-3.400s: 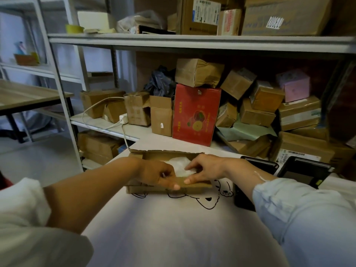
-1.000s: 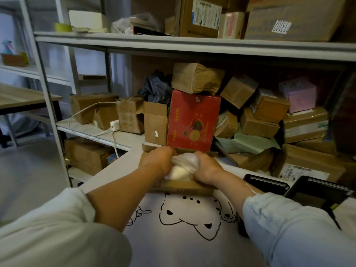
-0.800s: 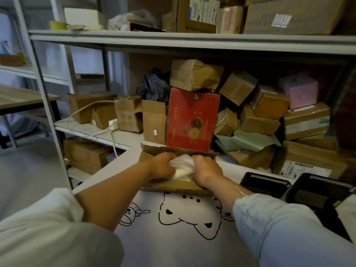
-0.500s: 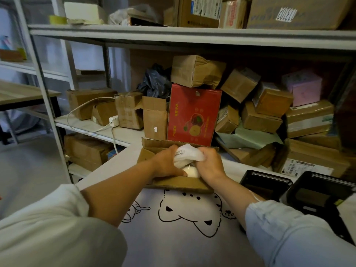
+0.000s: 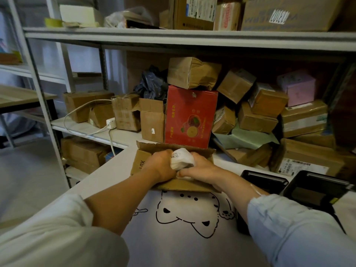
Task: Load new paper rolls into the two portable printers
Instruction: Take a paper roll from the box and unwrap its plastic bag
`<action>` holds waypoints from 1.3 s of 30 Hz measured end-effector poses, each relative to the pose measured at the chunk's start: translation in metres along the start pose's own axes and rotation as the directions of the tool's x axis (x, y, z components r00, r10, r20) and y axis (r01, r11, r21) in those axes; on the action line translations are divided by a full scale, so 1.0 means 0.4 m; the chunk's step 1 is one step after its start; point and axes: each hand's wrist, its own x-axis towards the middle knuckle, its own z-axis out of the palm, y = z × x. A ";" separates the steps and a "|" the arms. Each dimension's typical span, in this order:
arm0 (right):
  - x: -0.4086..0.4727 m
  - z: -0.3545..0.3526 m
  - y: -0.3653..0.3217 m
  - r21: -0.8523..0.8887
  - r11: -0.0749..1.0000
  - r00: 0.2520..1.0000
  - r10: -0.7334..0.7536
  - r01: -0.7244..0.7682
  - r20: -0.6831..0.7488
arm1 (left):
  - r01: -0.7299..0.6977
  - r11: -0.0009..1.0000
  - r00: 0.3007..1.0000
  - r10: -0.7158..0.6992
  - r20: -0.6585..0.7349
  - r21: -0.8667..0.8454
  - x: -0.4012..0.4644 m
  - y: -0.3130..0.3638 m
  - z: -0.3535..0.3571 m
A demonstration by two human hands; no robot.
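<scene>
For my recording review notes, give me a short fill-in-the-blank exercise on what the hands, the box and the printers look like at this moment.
1. Both hands, left hand and right hand, grip a ____ plastic-wrapped bundle over the open cardboard box.
2. The two black printers sit on the table to the ____ of that box.
3. Directly behind the cardboard box stands a ____ box printed with fruit.
4. The table cover shows a black line drawing of a cartoon ____.

Missing words: white; right; red; animal
</scene>
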 end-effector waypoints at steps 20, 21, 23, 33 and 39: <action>-0.075 -0.005 0.014 -0.584 0.810 0.994 -0.004 -0.059 -0.107 | 0.019 0.978 0.916 -0.100 -0.389 -0.206 -0.093 0.068 -0.159; -0.081 -0.002 0.015 -0.580 0.812 0.985 -0.041 -0.065 -0.167 | 0.022 0.980 0.918 -0.098 -0.383 -0.198 -0.095 0.068 -0.164; -0.077 0.006 0.022 -0.557 0.829 0.955 -0.120 -0.053 -0.270 | 0.029 0.981 0.922 -0.101 -0.375 -0.191 -0.093 0.065 -0.176; 0.037 0.013 0.005 -0.591 0.798 0.930 -0.120 -0.118 -0.348 | 0.062 0.974 0.912 -0.144 -0.385 -0.218 -0.064 0.048 -0.182; -0.018 -0.009 0.014 -0.443 0.897 0.934 -0.148 -0.013 -0.326 | 0.064 0.966 0.927 -0.151 -0.344 -0.251 -0.102 0.076 -0.130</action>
